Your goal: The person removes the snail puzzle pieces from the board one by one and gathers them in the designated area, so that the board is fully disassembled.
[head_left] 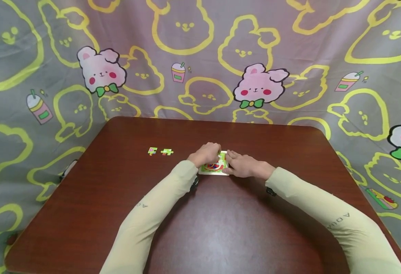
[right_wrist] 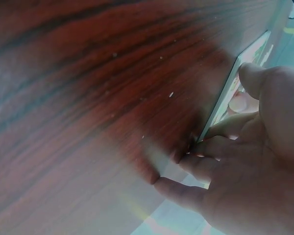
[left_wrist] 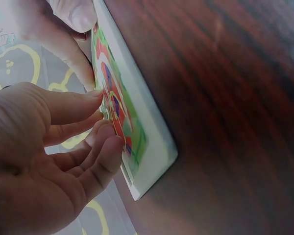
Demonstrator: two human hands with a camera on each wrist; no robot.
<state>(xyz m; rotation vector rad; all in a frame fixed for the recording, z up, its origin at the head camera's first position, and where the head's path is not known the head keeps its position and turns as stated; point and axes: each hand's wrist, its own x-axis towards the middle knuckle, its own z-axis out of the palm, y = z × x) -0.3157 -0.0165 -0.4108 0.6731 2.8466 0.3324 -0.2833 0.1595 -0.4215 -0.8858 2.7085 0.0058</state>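
A small jigsaw puzzle (head_left: 214,167) with a white border and a green, red and blue picture lies on the table between both hands. My left hand (head_left: 205,154) is over its left part. In the left wrist view, the curled fingers and thumb of that hand (left_wrist: 54,132) pinch a puzzle piece at the picture's surface; the piece is mostly hidden. My right hand (head_left: 244,164) rests along the puzzle's right edge. Its fingers are extended, with the thumb (right_wrist: 250,78) on the border and several fingertips on the tabletop.
Two loose puzzle pieces, a green one with pink (head_left: 152,151) and a green one with white (head_left: 167,152), lie left of the puzzle. The brown table (head_left: 200,228) has rounded corners. A patterned curtain (head_left: 200,57) hangs behind it and at its sides.
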